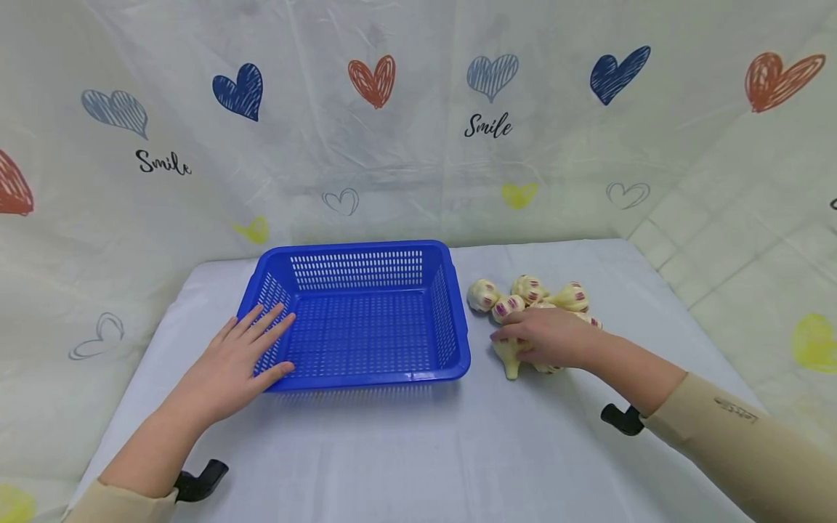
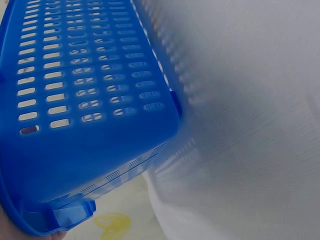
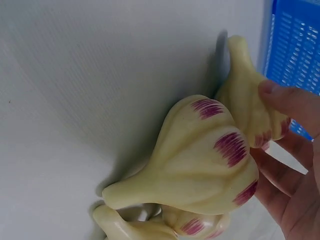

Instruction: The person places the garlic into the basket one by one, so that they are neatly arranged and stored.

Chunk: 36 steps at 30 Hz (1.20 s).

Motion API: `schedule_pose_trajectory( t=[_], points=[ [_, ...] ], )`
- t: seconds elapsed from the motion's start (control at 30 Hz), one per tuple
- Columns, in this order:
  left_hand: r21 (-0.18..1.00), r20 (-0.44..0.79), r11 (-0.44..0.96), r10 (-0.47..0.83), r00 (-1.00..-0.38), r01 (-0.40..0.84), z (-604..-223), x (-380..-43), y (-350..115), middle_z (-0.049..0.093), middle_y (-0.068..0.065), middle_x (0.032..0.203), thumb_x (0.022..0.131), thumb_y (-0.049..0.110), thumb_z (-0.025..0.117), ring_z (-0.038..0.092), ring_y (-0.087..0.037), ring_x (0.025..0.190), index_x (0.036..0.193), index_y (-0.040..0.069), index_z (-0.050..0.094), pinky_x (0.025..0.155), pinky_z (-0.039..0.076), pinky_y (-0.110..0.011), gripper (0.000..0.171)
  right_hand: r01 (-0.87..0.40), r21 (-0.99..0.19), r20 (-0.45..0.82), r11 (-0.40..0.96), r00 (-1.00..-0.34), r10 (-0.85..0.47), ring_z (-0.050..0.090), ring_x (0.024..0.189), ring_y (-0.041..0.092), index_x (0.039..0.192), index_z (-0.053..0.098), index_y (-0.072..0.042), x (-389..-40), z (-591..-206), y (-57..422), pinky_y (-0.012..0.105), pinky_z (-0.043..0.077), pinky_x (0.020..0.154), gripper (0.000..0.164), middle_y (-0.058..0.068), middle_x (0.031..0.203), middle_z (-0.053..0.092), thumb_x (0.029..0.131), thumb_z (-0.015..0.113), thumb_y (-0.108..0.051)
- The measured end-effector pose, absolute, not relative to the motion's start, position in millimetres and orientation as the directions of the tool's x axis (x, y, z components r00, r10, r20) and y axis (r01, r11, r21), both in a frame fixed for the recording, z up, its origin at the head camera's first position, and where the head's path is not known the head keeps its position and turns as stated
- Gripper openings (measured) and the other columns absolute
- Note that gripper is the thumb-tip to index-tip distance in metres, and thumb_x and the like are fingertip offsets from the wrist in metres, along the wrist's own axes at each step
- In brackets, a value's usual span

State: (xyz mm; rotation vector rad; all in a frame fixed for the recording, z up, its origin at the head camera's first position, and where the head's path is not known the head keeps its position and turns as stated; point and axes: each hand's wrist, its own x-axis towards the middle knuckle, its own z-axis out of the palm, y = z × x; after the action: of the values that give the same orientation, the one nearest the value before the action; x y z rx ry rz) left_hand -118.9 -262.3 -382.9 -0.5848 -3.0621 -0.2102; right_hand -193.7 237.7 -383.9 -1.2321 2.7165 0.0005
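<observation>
A blue plastic basket with slotted walls stands on the white-covered table, nothing inside it. My left hand lies over its left front corner, fingers straight and spread; in the left wrist view the basket's outer wall hides most of that hand. To the right of the basket, my right hand pinches a garlic bulb between thumb and fingers, its stem toward the table's front edge. Right beside it lies another garlic bulb, cream with purple streaks, partly under the hand in the head view.
Several more garlic bulbs are clustered behind the right hand, one bulb close to the basket's right wall. Behind the table hangs a white sheet printed with hearts. Black wrist mounts stick out below both forearms.
</observation>
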Motion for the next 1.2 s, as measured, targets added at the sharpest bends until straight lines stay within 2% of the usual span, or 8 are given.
schedule_pose_trajectory(
  t=[0.17, 0.43, 0.6, 0.8, 1.03, 1.2],
  points=[
    [0.13, 0.03, 0.919, 0.372, -0.928, 0.373, -382, -119, -262, 0.016, -0.008, 0.166, 0.098, 0.062, 0.045, 0.009, -0.039, 0.151, 0.16, 0.022, 0.021, 0.12, 0.001, -0.057, 0.077, -0.699, -0.149, -0.159, 0.699, -0.681, -0.715, 0.061, 0.113, 0.018, 0.125, 0.068, -0.023, -195, -387, 236, 0.039, 0.054, 0.093, 0.041, -0.003, 0.122, 0.066, 0.085, 0.08, -0.026],
    [0.126, 0.043, 0.919, 0.372, -0.927, 0.375, -387, -121, -264, 0.016, -0.008, 0.166, 0.097, 0.065, 0.043, 0.009, -0.038, 0.151, 0.16, 0.023, 0.02, 0.121, -0.003, -0.054, 0.079, -0.646, -0.255, -0.157, 0.719, -0.706, -0.69, 0.061, 0.102, 0.011, 0.128, 0.066, -0.026, -196, -387, 239, 0.035, 0.055, 0.085, 0.042, -0.008, 0.124, 0.066, 0.088, 0.076, -0.035],
    [0.13, 0.029, 0.92, 0.368, -0.929, 0.369, -387, -122, -264, 0.015, -0.007, 0.166, 0.097, 0.066, 0.042, 0.008, -0.038, 0.151, 0.16, 0.023, 0.019, 0.121, -0.003, -0.054, 0.08, -0.626, -0.331, -0.161, 0.706, -0.7, -0.696, 0.063, 0.104, 0.009, 0.129, 0.067, -0.026, -198, -390, 242, 0.033, 0.055, 0.087, 0.04, -0.007, 0.126, 0.065, 0.09, 0.074, -0.033],
    [0.134, 0.024, 0.921, 0.366, -0.93, 0.366, -387, -121, -265, 0.015, -0.008, 0.166, 0.097, 0.066, 0.042, 0.008, -0.039, 0.151, 0.16, 0.022, 0.019, 0.121, -0.003, -0.055, 0.081, -0.569, -0.434, -0.178, 0.698, -0.705, -0.686, 0.065, 0.103, 0.011, 0.128, 0.068, -0.024, -200, -391, 246, 0.032, 0.056, 0.088, 0.035, 0.002, 0.133, 0.061, 0.094, 0.07, -0.025],
    [0.131, 0.027, 0.924, 0.359, -0.933, 0.359, -388, -122, -265, 0.016, -0.009, 0.165, 0.096, 0.067, 0.042, 0.009, -0.039, 0.151, 0.16, 0.022, 0.019, 0.12, -0.001, -0.057, 0.082, -0.592, -0.366, -0.165, 0.718, -0.718, -0.676, 0.062, 0.109, 0.015, 0.132, 0.065, -0.024, -201, -394, 245, 0.036, 0.054, 0.091, 0.041, 0.001, 0.136, 0.06, 0.091, 0.073, -0.024],
    [0.134, 0.027, 0.925, 0.354, -0.935, 0.354, -387, -121, -264, 0.016, -0.01, 0.165, 0.096, 0.067, 0.042, 0.009, -0.039, 0.151, 0.16, 0.021, 0.019, 0.12, 0.0, -0.057, 0.082, -0.591, -0.269, -0.183, 0.76, -0.744, -0.643, 0.061, 0.102, 0.01, 0.134, 0.062, -0.025, -201, -394, 243, 0.036, 0.054, 0.087, 0.048, -0.003, 0.13, 0.063, 0.089, 0.076, -0.033]
  ],
)
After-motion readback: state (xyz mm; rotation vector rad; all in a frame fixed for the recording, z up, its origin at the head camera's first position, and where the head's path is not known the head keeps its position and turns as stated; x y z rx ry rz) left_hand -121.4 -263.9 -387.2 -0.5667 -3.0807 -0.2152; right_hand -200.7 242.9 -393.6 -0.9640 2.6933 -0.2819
